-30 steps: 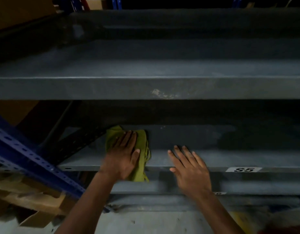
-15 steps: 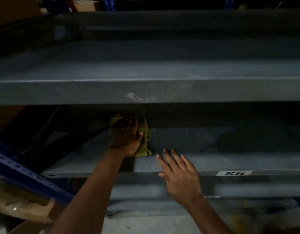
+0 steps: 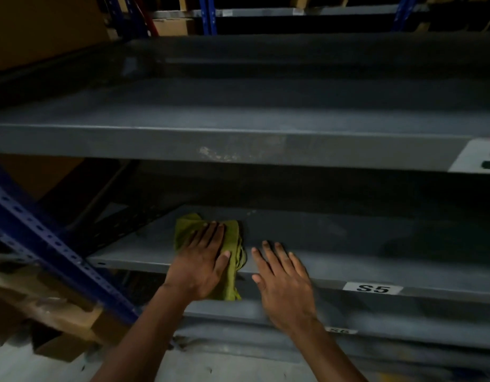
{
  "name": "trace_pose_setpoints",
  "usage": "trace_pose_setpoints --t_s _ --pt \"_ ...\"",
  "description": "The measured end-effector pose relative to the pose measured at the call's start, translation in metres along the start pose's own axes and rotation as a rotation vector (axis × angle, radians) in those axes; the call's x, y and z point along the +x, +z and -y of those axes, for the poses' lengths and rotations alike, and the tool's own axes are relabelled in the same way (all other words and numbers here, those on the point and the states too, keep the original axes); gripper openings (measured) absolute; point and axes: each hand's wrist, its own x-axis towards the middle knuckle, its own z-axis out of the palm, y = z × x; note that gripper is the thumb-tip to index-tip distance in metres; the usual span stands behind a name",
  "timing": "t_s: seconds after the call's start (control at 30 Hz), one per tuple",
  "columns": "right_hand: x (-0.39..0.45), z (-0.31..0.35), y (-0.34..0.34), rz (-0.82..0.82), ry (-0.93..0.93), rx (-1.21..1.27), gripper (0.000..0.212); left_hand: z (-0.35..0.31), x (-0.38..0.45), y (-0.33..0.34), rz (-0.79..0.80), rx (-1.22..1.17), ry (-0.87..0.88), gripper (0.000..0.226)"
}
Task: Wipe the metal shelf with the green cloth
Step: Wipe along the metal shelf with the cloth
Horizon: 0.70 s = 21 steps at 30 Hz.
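In the lower middle of the frame the crumpled olive-green cloth [image 3: 232, 238] lay on the front part of the grey sheet-metal shelf [image 3: 348, 244], the one whose lip carried the white "S5" label [image 3: 372, 288]; one end of the cloth drooped over that front lip and hung below it. The left hand [image 3: 201, 264] lay flat on top of the cloth, fingers straight and spread, palm pressing down, so it was open and pinning the fabric, not clenching it; the right hand [image 3: 283, 279], just right of the cloth and apart from it, was also open, fingers splayed on or just over the bare shelf edge, holding nothing.

The cloth looked thin, soft and light, folding and bunching freely; it would probably wrinkle under a push instead of sliding as one piece, so a broad flat palm across its middle seemed the sensible hold, with the dangling end gathered in if it snagged the lip. The painted metal looked smooth and stiff, likely offering little grip, so downward pressure would do the work. To the lower left a blue perforated steel upright [image 3: 45, 238] slanted across the frame; a deeper grey shelf [image 3: 238, 144] filled the upper half.
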Motion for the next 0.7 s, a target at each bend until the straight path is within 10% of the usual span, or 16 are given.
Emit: trace_pose_setpoints --t_s 0.7 --pt "-0.020 -0.029 -0.002 0.047 -0.024 -0.033 0.056 -0.039 0.100 0.020 -0.043 -0.045 0.017 0.069"
